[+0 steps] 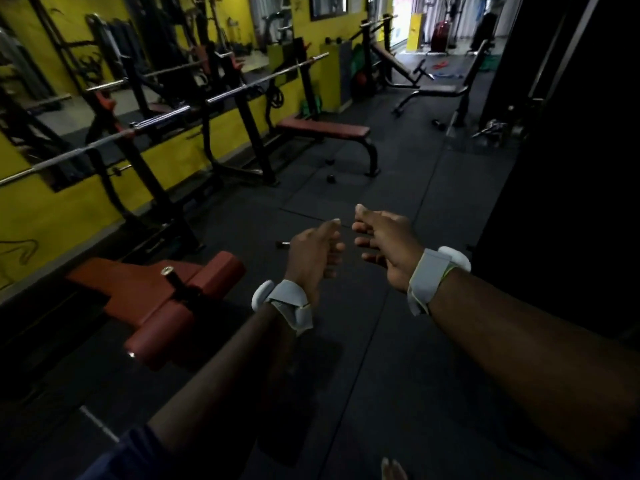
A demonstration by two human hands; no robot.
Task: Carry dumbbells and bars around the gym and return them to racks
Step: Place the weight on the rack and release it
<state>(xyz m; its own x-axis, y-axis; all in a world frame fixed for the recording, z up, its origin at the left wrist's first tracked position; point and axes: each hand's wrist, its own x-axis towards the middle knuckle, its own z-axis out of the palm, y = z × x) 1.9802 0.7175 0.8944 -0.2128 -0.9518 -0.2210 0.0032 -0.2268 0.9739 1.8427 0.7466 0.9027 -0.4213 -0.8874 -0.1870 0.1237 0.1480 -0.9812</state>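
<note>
Left hand (pixel 313 252): held out over the floor (pixel 398 174), fingers curled in, thumb on top, nothing in it.
Right hand (pixel 384 242): just beside the left, fingers loosely bent and apart, empty.
Wrists: grey bands (pixel 429 275) on both.
Bars: long bar (pixel 270 76) on the rack by the yellow wall; nearer bar (pixel 104 142) on its own rack.
Dumbbell (pixel 330 178): small, dark, on the floor near the red bench (pixel 323 128), well ahead of the hands.

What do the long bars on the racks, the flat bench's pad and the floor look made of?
Long bars: bare metal, probably chromed steel, given the silvery shine. Bench pad: dark-red vinyl or leatherette over padding, judging by its smooth, dull sheen. Floor: black matt rubber tiles, likely, with seams showing between them.
</note>
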